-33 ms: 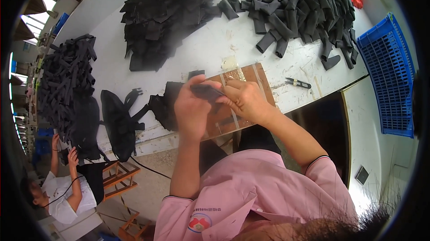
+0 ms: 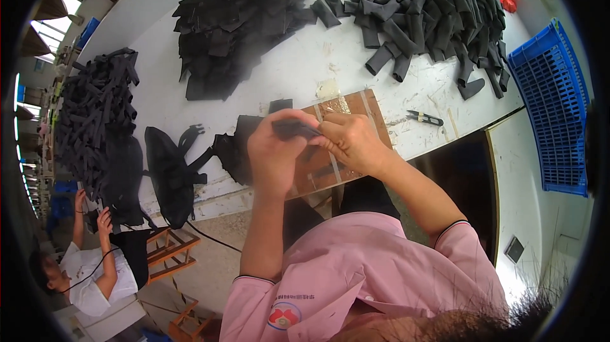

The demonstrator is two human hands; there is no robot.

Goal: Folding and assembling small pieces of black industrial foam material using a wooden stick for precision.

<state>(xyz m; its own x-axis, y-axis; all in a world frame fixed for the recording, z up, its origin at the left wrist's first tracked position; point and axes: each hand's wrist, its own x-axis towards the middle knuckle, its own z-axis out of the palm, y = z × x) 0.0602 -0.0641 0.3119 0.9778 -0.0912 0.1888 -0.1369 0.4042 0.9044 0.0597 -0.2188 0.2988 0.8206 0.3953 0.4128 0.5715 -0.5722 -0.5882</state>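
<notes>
Between my two hands is a small black fabric piece (image 2: 295,129), held above a brown wooden board (image 2: 362,106). My left hand (image 2: 272,148) wraps round it with the thumb and fingers closed. My right hand (image 2: 352,142) pinches its right end, fingertips pressed together. Much of the piece is hidden in the left palm. Black fabric pieces (image 2: 238,148) lie on the table just left of my left hand. A pair of thread snips (image 2: 424,118) rests to the right of the board.
On the white table (image 2: 159,81) are a heap of flat black cloth pieces (image 2: 235,24) and a heap of black fabric tubes (image 2: 438,12). Further left lie black strips (image 2: 95,120) and a black strapped item (image 2: 168,177). A blue crate (image 2: 551,107) stands right; a co-worker (image 2: 89,272) sits left.
Both hands stay in nearly the same place, still holding the black fabric piece. My right fingers have shifted slightly at its end.
</notes>
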